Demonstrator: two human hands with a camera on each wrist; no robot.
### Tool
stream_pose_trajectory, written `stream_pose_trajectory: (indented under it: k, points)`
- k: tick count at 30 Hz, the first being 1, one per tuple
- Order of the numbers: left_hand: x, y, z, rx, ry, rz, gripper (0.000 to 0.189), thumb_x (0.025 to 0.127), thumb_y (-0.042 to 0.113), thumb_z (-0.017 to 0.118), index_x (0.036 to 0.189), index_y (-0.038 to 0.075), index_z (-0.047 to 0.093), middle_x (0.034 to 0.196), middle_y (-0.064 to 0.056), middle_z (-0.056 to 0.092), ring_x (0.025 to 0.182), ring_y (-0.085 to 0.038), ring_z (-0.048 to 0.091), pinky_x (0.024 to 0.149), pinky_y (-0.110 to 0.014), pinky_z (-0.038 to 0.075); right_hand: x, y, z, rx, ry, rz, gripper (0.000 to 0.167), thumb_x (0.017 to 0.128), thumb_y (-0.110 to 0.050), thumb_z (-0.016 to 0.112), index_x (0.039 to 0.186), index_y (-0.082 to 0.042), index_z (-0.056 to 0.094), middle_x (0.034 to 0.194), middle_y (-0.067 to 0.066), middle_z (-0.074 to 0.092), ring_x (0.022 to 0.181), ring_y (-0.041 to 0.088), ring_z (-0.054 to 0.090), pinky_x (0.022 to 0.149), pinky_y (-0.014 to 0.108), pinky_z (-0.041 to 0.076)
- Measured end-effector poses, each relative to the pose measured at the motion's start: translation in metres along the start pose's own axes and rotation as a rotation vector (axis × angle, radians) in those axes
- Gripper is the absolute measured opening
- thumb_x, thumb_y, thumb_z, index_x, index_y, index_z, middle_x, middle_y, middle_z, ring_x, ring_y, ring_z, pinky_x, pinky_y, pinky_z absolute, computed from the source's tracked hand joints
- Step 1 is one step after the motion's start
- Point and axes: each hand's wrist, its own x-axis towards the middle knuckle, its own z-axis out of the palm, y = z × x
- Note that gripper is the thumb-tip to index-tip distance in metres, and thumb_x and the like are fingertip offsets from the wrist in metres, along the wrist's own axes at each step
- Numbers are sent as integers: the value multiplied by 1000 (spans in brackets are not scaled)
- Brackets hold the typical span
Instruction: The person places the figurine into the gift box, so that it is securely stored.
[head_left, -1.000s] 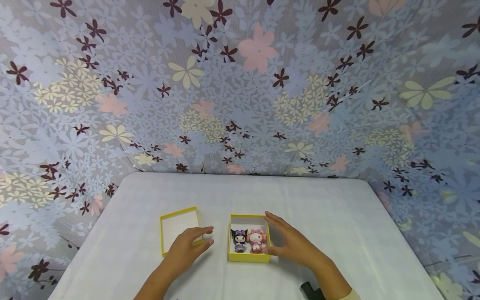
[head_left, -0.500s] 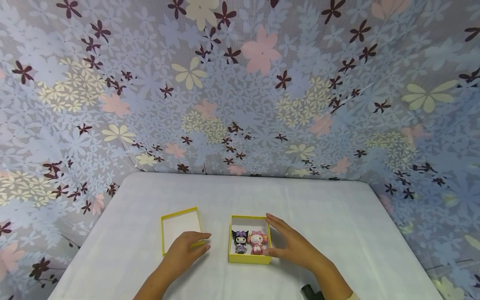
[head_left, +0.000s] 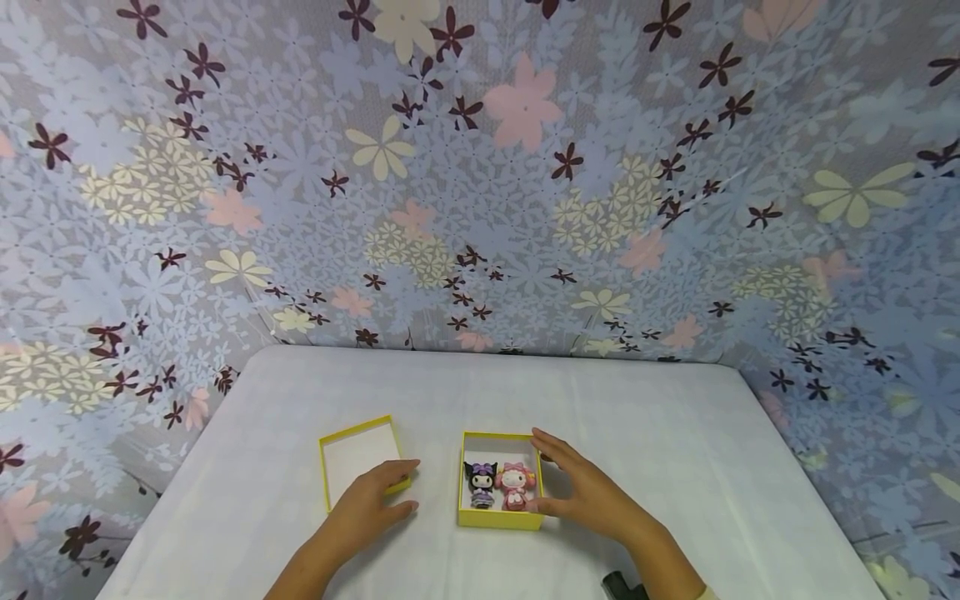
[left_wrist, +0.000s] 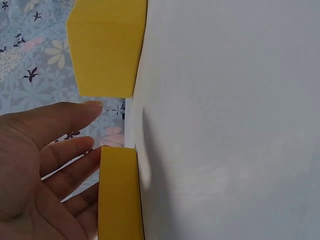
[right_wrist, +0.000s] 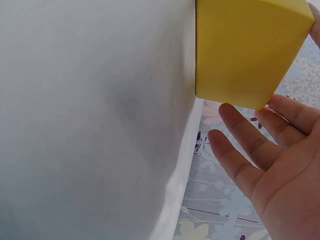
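Observation:
A yellow-rimmed box (head_left: 500, 520) with a white inside lies open-side up on the white table. Two small figurines fill its nearer part: a black-and-purple one (head_left: 481, 485) and a pink one (head_left: 514, 487). My right hand (head_left: 588, 492) spans the box's right side, thumb at the near corner and a fingertip at the far one; its fingers are fairly straight in the right wrist view. To the left lies a shallow yellow-edged lid (head_left: 358, 454), inside up. Over its near right corner is my left hand (head_left: 363, 504), fingers loosely extended, holding nothing; whether it touches the lid I cannot tell.
A dark object (head_left: 621, 586) sits by the right forearm at the bottom of the head view. Behind the table (head_left: 637, 400) rises a flower-patterned cloth (head_left: 480, 200).
My left thumb and fingers have spread a little farther apart, and the lid has shifted slightly. The right hand, the box and the figurines stay nearly where they were.

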Motion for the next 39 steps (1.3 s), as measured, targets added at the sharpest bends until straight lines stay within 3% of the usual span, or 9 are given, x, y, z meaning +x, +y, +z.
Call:
stream_pose_trajectory:
  k: [7, 21, 29, 35, 39]
  points:
    - [5, 1, -1, 31, -11, 1, 58, 84, 16, 82, 138, 9, 62, 130, -3, 68, 112, -21, 68, 99, -44, 55, 0, 1, 0, 4, 6, -1, 95, 80, -52, 81, 158, -40, 28, 169, -5, 23, 140, 27, 50, 115, 65, 37]
    - [15, 1, -3, 34, -44, 0, 63, 83, 17, 83, 141, 13, 60, 117, 1, 66, 102, -13, 64, 91, -37, 57, -1, 0, 2, 10, 5, 9, 96, 80, -54, 80, 158, -44, 25, 169, -6, 23, 139, 27, 52, 113, 64, 40]
    - [17, 13, -14, 26, 82, 10, 61, 83, 20, 85, 140, 18, 61, 112, 1, 62, 100, -8, 60, 92, -36, 57, -2, 0, 1, 7, 10, -13, 95, 80, -54, 80, 158, -40, 28, 169, -7, 24, 138, 25, 52, 113, 61, 41]
    - [17, 26, -23, 14, 195, 58, 61, 79, 13, 87, 134, 22, 64, 105, 6, 54, 91, -5, 52, 82, -27, 54, -1, 0, 1, 15, 5, 3, 95, 80, -54, 80, 158, -44, 26, 168, -9, 23, 138, 25, 52, 113, 61, 41]
    - [18, 34, -30, 20, 276, 86, 56, 79, 7, 86, 130, 20, 67, 108, 3, 54, 99, -10, 56, 87, -32, 57, -1, 0, 1, 28, 1, 14, 96, 79, -55, 80, 157, -46, 25, 168, -12, 23, 138, 25, 52, 112, 63, 41]
